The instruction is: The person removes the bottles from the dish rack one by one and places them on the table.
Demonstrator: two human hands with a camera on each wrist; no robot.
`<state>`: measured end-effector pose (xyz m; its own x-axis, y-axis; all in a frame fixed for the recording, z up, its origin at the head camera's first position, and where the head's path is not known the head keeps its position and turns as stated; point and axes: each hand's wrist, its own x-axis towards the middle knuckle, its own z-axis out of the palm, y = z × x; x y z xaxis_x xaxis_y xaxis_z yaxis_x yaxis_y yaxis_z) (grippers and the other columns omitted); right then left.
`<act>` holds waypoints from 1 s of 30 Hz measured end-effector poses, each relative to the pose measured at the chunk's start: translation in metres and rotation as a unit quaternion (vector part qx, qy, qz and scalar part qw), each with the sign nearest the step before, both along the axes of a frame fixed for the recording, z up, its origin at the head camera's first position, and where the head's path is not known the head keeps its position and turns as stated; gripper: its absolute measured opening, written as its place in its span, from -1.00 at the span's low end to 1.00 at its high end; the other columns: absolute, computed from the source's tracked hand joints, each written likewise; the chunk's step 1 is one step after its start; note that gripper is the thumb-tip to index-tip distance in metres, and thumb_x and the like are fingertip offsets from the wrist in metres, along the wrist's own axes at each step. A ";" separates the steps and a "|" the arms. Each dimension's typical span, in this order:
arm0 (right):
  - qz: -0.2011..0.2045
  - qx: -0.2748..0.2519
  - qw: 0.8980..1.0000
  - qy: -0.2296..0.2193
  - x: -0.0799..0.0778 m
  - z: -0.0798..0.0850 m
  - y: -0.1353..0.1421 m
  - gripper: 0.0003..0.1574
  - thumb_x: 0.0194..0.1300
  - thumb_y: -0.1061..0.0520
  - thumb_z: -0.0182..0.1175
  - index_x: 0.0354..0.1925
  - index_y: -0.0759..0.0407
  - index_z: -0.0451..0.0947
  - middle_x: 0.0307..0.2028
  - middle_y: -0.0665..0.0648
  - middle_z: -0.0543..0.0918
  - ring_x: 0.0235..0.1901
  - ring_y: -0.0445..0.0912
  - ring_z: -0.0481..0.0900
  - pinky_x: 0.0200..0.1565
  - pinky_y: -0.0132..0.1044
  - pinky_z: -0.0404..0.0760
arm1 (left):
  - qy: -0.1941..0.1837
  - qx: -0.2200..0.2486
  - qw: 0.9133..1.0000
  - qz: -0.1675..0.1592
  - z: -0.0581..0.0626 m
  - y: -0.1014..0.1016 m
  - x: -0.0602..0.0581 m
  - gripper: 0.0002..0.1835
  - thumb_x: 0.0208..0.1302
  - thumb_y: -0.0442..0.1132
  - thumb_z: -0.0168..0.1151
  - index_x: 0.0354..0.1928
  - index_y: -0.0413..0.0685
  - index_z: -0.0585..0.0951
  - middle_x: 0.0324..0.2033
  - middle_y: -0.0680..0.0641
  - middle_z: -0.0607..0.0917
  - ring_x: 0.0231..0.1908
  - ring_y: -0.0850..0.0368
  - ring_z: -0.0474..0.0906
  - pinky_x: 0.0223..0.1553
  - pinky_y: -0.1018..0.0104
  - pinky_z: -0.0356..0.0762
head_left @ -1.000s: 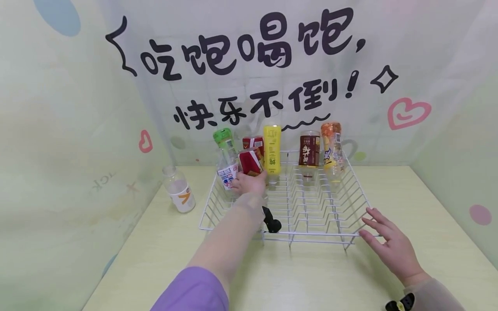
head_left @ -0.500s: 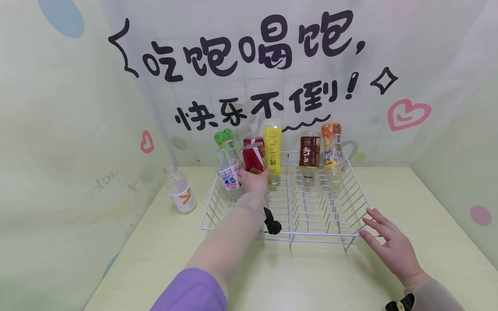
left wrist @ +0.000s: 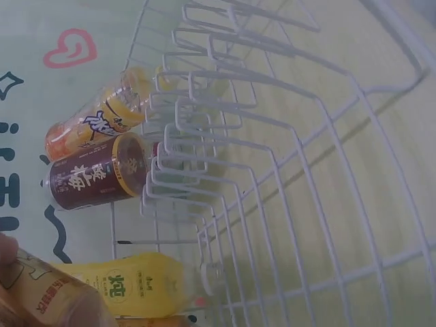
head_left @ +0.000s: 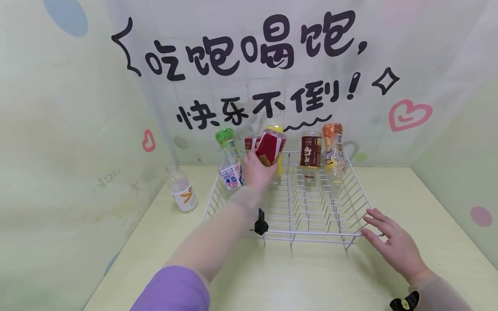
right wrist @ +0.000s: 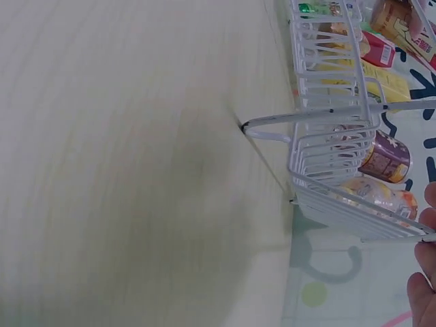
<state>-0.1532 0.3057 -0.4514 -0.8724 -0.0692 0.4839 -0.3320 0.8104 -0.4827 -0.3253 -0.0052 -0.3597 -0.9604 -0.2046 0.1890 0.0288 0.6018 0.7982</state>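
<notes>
My left hand (head_left: 260, 173) grips a red-labelled bottle (head_left: 271, 147) above the back of a white wire dish rack (head_left: 319, 234). The bottle leans to the right and partly covers a yellow bottle (head_left: 280, 167). In the left wrist view the lower part of the held bottle (left wrist: 49, 294) shows at the bottom left corner, near the yellow bottle. A second red-labelled bottle (head_left: 250, 143) stands behind the left hand, mostly hidden. My right hand (head_left: 398, 248) rests its fingertips at the rack's front right corner, fingers loosely extended.
At the rack's back left leans a bottle with a green end (head_left: 230, 162). Toward the back right stand a brown-labelled bottle (head_left: 311, 149) and an orange-ended bottle (head_left: 333, 151), bottoms up. A clear bottle (head_left: 184, 196) stands on the table left of the rack.
My left hand has lifted the red-labelled bottle and carried it rightward, from beside the green-ended bottle to in front of the yellow one. The right hand stays at the rack's corner.
</notes>
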 end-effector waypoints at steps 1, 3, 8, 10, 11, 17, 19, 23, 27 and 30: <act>-0.001 0.006 1.000 -0.005 0.000 0.003 0.000 -0.53 0.29 0.03 0.26 0.07 0.26 0.57 0.20 0.28 0.50 0.25 -0.58 0.09 -0.16 -0.47 0.45 | 0.004 -0.017 1.000 -0.009 0.002 -0.002 0.000 -0.11 0.03 0.05 0.45 0.32 -0.02 0.20 0.21 -0.11 0.33 0.21 0.00 0.27 0.23 -0.03 0.36; 0.001 0.012 1.000 -0.016 -0.002 0.010 0.001 -0.56 0.32 0.02 0.22 0.08 0.24 0.57 0.17 0.31 0.52 0.30 -0.29 0.27 -0.14 -0.24 0.51 | 0.011 -0.047 0.998 -0.028 0.005 -0.008 0.001 -0.12 0.03 0.04 0.45 0.31 -0.03 0.20 0.20 -0.12 0.34 0.20 -0.01 0.29 0.23 -0.04 0.36; 0.018 0.015 1.000 -0.005 -0.013 0.036 -0.005 -0.55 0.31 0.03 0.22 0.09 0.23 0.56 0.08 0.35 0.57 0.09 0.29 0.47 -0.07 0.16 0.44 | 0.026 -0.108 0.992 -0.057 0.013 -0.019 0.000 -0.14 0.02 0.00 0.47 0.30 -0.04 0.22 0.17 -0.11 0.35 0.17 -0.01 0.29 0.21 -0.03 0.38; 0.031 0.026 0.999 0.018 -0.020 0.047 -0.010 -0.53 0.29 0.03 0.24 0.08 0.26 0.55 0.04 0.35 0.59 0.06 0.27 0.48 -0.03 0.18 0.42 | 0.027 -0.124 0.990 -0.068 0.017 -0.022 0.001 -0.13 0.02 -0.02 0.48 0.31 -0.04 0.23 0.18 -0.11 0.34 0.17 -0.02 0.28 0.21 -0.03 0.38; 0.039 0.033 0.998 0.032 -0.024 0.053 -0.014 -0.52 0.28 0.03 0.25 0.08 0.27 0.55 0.02 0.34 0.60 0.05 0.26 0.48 -0.01 0.19 0.42 | 0.027 -0.133 0.988 -0.075 0.018 -0.023 0.001 -0.14 0.02 -0.03 0.48 0.31 -0.04 0.23 0.17 -0.10 0.34 0.16 -0.02 0.28 0.21 -0.02 0.37; 0.092 0.103 0.983 0.125 -0.052 0.090 -0.049 -0.40 0.12 0.04 0.36 0.10 0.27 0.55 -0.02 0.27 0.64 0.01 0.19 0.53 0.06 0.16 0.44 | 0.057 -0.238 0.964 -0.106 0.024 -0.026 0.006 -0.17 -0.02 -0.03 0.49 0.28 -0.06 0.30 0.13 -0.08 0.41 0.09 -0.01 0.33 0.21 0.03 0.33; 0.106 0.136 0.974 0.148 -0.059 0.101 -0.064 -0.35 0.09 0.03 0.38 0.12 0.27 0.54 0.01 0.25 0.63 0.02 0.18 0.53 0.07 0.16 0.45 | 0.070 -0.281 0.950 -0.116 0.027 -0.026 0.009 -0.17 -0.02 -0.01 0.49 0.28 -0.07 0.31 0.12 -0.08 0.43 0.08 -0.03 0.35 0.21 0.02 0.33; 0.114 0.202 0.958 0.167 -0.071 0.116 -0.092 -0.23 0.08 -0.01 0.40 0.21 0.26 0.46 0.08 0.26 0.58 0.08 0.19 0.49 0.14 0.15 0.42 | 0.081 -0.359 0.919 -0.141 0.030 -0.024 0.017 -0.17 0.01 0.02 0.48 0.28 -0.07 0.31 0.13 -0.09 0.44 0.08 -0.05 0.36 0.22 0.02 0.34; 0.101 0.252 0.952 0.140 -0.080 0.125 -0.114 -0.08 0.08 -0.04 0.43 0.32 0.25 0.33 0.23 0.28 0.47 0.23 0.22 0.37 0.26 0.13 0.31 | 0.086 -0.409 0.894 -0.160 0.031 -0.021 0.024 -0.17 0.03 0.04 0.46 0.30 -0.04 0.29 0.15 -0.06 0.43 0.10 -0.03 0.35 0.21 -0.01 0.34; 0.087 0.288 0.949 0.095 -0.085 0.129 -0.129 0.02 0.10 -0.06 0.42 0.39 0.25 0.22 0.34 0.28 0.32 0.34 0.23 0.21 0.34 0.11 0.17 | 0.093 -0.440 0.877 -0.169 0.032 -0.019 0.030 -0.17 0.06 0.07 0.43 0.32 -0.01 0.29 0.16 -0.03 0.43 0.13 -0.02 0.35 0.22 -0.05 0.32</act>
<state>-0.2386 0.1772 -0.3220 -0.7236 -0.5059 0.4696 -0.5225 0.8460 0.1063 -0.2955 -0.0244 -0.3282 -0.8734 0.3905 0.2910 0.4057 0.9140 -0.0088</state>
